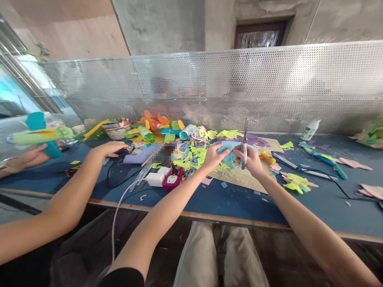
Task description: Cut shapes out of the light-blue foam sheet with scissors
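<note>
While the left hand [214, 156] is pinching the near left part of a light-blue paper piece [225, 149] between its fingers, the right hand [250, 160] is closing its fingers around the scissors [245, 144], whose blades are pointing up and to the far side. Whether the blades are gripping the paper I cannot tell; they are standing nearly edge-on. The paper is hanging between the two hands, above a brown board [236, 180]. Cutting or trimming seems to be the step in hand; any further snip would call for the left fingers to be steadying the paper clear of the blades.

Further out, a heap of yellow-green scraps [196, 153] is crowding the left and far sides. At the right, a black cord [338, 185] is running across the bench [215, 199]. A bare strip is lying between the board and the bench's near edge, widening to the right. At the near left, a magenta socket block [171, 180] is narrowing the room, and beyond it a co-worker's hand [109, 149] is reaching over the bench.
</note>
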`<state>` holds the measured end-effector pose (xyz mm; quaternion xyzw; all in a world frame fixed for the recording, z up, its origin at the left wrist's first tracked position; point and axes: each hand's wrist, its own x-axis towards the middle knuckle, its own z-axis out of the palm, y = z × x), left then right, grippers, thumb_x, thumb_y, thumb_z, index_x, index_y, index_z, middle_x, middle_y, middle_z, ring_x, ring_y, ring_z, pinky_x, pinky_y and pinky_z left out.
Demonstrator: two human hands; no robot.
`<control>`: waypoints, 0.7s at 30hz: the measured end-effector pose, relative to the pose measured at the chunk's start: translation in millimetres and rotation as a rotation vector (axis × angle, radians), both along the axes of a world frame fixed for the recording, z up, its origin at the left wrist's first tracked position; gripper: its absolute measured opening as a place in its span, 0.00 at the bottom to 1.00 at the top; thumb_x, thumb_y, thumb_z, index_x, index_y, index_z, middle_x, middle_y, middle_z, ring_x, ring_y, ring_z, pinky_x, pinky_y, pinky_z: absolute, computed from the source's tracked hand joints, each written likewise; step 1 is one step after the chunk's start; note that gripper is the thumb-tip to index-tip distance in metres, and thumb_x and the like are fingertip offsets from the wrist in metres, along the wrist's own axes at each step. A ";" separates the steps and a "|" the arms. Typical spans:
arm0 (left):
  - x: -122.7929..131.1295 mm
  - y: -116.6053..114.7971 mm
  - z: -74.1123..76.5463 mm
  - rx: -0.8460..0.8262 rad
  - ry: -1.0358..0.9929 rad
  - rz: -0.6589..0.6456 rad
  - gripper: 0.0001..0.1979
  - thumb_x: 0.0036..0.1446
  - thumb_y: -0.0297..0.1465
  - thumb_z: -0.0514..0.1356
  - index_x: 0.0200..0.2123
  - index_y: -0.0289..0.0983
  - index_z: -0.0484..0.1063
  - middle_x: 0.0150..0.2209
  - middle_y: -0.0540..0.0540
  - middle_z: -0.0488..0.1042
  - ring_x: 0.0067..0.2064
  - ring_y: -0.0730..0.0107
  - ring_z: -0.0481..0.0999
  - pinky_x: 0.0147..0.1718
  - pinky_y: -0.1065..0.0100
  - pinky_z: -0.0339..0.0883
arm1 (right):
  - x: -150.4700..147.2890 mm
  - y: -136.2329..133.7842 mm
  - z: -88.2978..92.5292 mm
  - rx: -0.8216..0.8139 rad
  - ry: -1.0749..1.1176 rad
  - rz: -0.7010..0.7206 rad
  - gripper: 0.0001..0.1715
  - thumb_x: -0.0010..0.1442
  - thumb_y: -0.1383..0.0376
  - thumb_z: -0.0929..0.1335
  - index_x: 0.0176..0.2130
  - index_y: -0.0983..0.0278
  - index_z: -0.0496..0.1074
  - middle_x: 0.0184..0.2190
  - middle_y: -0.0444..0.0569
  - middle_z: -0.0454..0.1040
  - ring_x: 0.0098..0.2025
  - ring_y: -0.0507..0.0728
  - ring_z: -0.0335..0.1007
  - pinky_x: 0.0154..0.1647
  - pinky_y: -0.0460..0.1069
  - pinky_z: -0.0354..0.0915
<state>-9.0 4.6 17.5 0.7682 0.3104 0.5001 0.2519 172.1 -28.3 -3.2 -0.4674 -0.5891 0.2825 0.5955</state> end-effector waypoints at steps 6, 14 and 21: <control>1.8 -2.5 -1.9 -0.021 0.120 -0.119 0.22 0.57 0.49 0.59 0.22 0.37 0.70 0.21 0.50 0.65 0.25 0.72 0.64 0.24 0.68 0.53 | 1.2 5.6 -3.6 0.056 0.057 -0.031 0.20 0.50 0.52 0.74 0.35 0.63 0.70 0.29 0.47 0.71 0.28 0.55 0.66 0.31 0.50 0.65; -3.5 -8.4 4.7 -0.033 0.037 -0.192 0.21 0.63 0.48 0.52 0.30 0.38 0.72 0.25 0.49 0.68 0.28 0.70 0.67 0.28 0.66 0.60 | -2.0 7.4 -4.0 0.016 0.228 -0.002 0.20 0.48 0.54 0.75 0.36 0.62 0.69 0.26 0.42 0.68 0.25 0.51 0.62 0.26 0.47 0.58; 6.6 -17.1 -6.7 0.117 0.283 -0.169 0.16 0.55 0.45 0.63 0.30 0.37 0.72 0.25 0.47 0.72 0.29 0.69 0.69 0.31 0.66 0.62 | -3.0 6.6 -3.2 -0.019 0.332 0.017 0.19 0.50 0.54 0.74 0.36 0.61 0.67 0.20 0.38 0.63 0.20 0.51 0.57 0.21 0.47 0.55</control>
